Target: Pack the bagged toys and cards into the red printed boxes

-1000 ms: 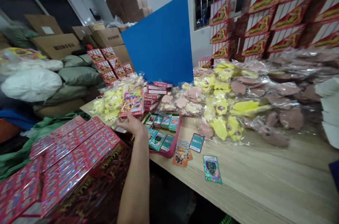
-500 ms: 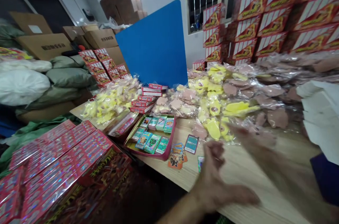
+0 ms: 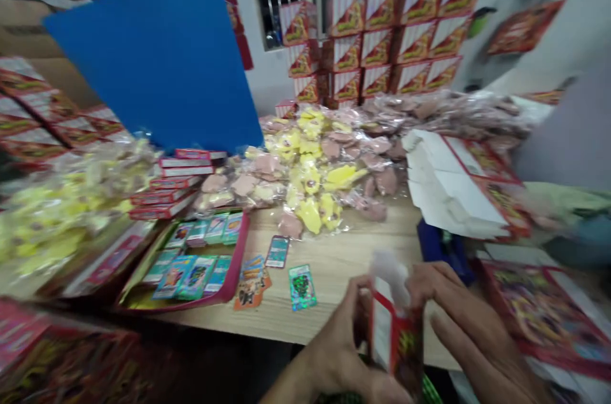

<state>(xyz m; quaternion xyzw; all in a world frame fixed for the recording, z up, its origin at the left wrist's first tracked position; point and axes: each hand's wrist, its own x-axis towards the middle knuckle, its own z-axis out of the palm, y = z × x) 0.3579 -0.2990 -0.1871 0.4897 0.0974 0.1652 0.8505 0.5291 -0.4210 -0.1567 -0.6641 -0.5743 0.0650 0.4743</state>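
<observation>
Together — left hand [image 3: 334, 340] and right hand [image 3: 468, 321] — hold a red-white carton [image 3: 394, 340].

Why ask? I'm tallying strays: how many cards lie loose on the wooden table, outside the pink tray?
4: a teal card, a holographic green card, and two overlapping orange cards beside the pink tray. More could be hidden under that pair.

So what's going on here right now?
A person holds a small red-and-white cardboard box upright in both hands, the left hand around its lower part and the right hand at its upper part. Something white, too blurred to identify, shows at its top. Beyond the hands, a light wooden table bears a pink tray of trading cards, a loose holographic card and a stack of flattened white cardboard boxes.
</observation>
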